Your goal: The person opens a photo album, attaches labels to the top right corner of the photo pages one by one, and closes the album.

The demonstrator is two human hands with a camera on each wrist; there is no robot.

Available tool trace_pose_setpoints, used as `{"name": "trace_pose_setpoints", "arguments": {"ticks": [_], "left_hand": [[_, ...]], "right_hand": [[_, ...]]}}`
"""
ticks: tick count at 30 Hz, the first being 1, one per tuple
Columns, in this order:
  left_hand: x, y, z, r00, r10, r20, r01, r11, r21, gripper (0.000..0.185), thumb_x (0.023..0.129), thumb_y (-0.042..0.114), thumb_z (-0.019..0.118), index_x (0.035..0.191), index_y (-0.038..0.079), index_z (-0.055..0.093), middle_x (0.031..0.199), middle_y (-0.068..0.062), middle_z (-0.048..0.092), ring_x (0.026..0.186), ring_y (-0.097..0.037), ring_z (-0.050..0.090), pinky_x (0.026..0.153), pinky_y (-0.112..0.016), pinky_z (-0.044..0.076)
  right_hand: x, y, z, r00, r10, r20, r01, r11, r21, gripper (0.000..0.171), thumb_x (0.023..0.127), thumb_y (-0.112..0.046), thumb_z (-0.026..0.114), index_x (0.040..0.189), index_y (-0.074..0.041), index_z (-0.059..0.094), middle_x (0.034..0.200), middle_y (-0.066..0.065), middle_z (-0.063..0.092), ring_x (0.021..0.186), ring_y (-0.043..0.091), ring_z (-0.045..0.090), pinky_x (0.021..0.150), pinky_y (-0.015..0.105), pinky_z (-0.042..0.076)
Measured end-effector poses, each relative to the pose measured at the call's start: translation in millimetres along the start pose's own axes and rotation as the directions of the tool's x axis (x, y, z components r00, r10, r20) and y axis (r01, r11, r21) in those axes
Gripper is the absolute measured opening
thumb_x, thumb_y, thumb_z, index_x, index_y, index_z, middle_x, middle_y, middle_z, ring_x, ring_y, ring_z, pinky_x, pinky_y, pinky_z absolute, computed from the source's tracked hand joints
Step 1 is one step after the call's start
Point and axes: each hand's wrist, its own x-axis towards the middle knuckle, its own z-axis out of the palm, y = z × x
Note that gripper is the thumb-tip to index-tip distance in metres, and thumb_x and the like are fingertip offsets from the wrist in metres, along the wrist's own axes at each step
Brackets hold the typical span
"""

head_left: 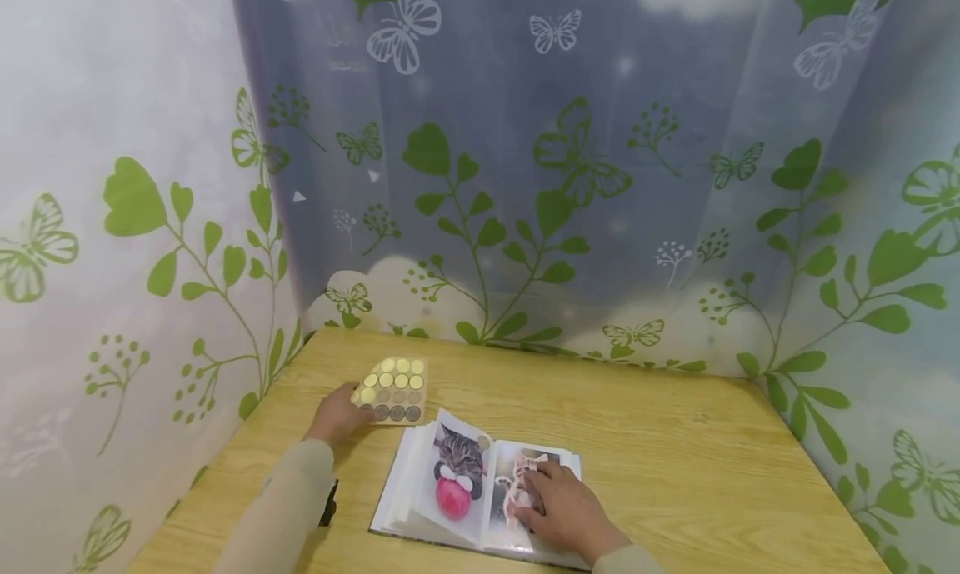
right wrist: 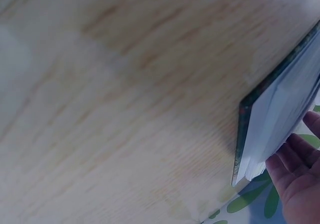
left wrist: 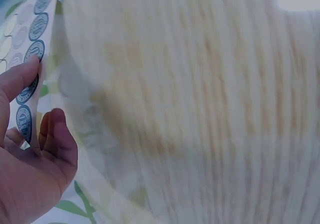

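Okay, our left grip has a sheet of round stickers pinched by its near left edge: thumb on the printed face, other fingers behind, per the left wrist view. Right grip is relaxed, fingers loosely bent and laid over the kitten photo on the right page of an open photo album; we see nothing pinched there.

Sheet is just beyond the album's far left corner. Gold circles in the far rows, dark grey in the nearest, some paler spots between. We can't tell if it lies fully flat.

Left page shows a tabby cat photo and looks slightly lifted. Small tan disc near its top inner corner; too small for us to call it a sticker.

Step in hand, our read: handling the sheet while steadying the album. Next move calls for a light pinch so the sheet doesn't crease, clearance over that lifted page, and gentle pressure on the right.

Surface: yellow wood-grain counter, album near our side. Around it, a printed fabric backdrop with green leaves and butterflies, bluish at the back, paler at both sides.
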Motion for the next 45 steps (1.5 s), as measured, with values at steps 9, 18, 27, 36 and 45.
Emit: {"name": "trace_pose_setpoints", "arguments": {"ticks": [9, 18, 27, 36, 45], "left_hand": [[-0.4, 16.9, 0.7, 0.999, -0.016, 0.032, 0.021, 0.988, -0.155, 0.064, 0.091, 0.02, 0.07, 0.142, -0.008, 0.043, 0.13, -0.027, 0.057, 0.116, -0.041, 0.056, 0.1, -0.055, 0.044], [-2.3, 34.0, -3.4, 0.999, 0.017, 0.03, -0.011, 0.979, -0.205, 0.05, 0.094, 0.03, 0.066, 0.131, -0.003, 0.057, 0.112, -0.015, 0.066, 0.096, -0.029, 0.061, 0.082, -0.042, 0.053], [-4.6, 58.1, 2.0, 0.998, 0.038, 0.052, -0.021, 0.959, -0.283, 0.047, 0.095, 0.031, 0.067, 0.131, 0.002, 0.059, 0.114, -0.012, 0.066, 0.104, -0.034, 0.06, 0.088, -0.046, 0.051], [-10.9, 83.5, 10.2, 0.996, 0.052, 0.07, -0.027, 0.947, -0.321, 0.044, 0.092, 0.032, 0.071, 0.128, 0.007, 0.063, 0.1, -0.01, 0.064, 0.084, -0.022, 0.056, 0.072, -0.034, 0.049], [-17.7, 103.5, 25.8, 0.99, 0.102, 0.103, -0.058, 0.931, -0.36, 0.039, 0.091, 0.028, 0.072, 0.121, 0.004, 0.066, 0.094, -0.011, 0.064, 0.083, -0.026, 0.058, 0.069, -0.035, 0.05]], "right_hand": [[0.1, 1.9, 0.0, 1.0, 0.007, 0.015, -0.007, 1.0, -0.008, 0.061, 0.089, -0.048, 0.068, 0.13, -0.003, 0.061, 0.129, 0.018, 0.056, 0.119, 0.038, 0.054, 0.098, 0.053, 0.046], [1.7, -1.3, -1.1, 0.999, 0.026, 0.028, -0.026, 1.0, -0.011, 0.06, 0.09, -0.048, 0.068, 0.131, -0.004, 0.061, 0.13, 0.018, 0.056, 0.121, 0.037, 0.053, 0.1, 0.052, 0.045], [4.7, -3.0, -3.7, 0.997, 0.049, 0.055, -0.049, 0.999, -0.008, 0.062, 0.089, -0.049, 0.068, 0.131, -0.003, 0.061, 0.131, 0.019, 0.055, 0.122, 0.038, 0.052, 0.101, 0.053, 0.044], [7.0, 1.2, 0.3, 0.998, 0.041, 0.055, -0.04, 0.999, -0.014, 0.063, 0.089, -0.05, 0.068, 0.13, -0.003, 0.06, 0.131, 0.017, 0.054, 0.123, 0.037, 0.05, 0.102, 0.054, 0.043], [4.6, -0.3, 3.7, 0.999, 0.039, 0.03, -0.038, 0.999, -0.016, 0.064, 0.088, -0.051, 0.067, 0.131, -0.004, 0.059, 0.132, 0.017, 0.052, 0.123, 0.037, 0.049, 0.104, 0.054, 0.041]]}}
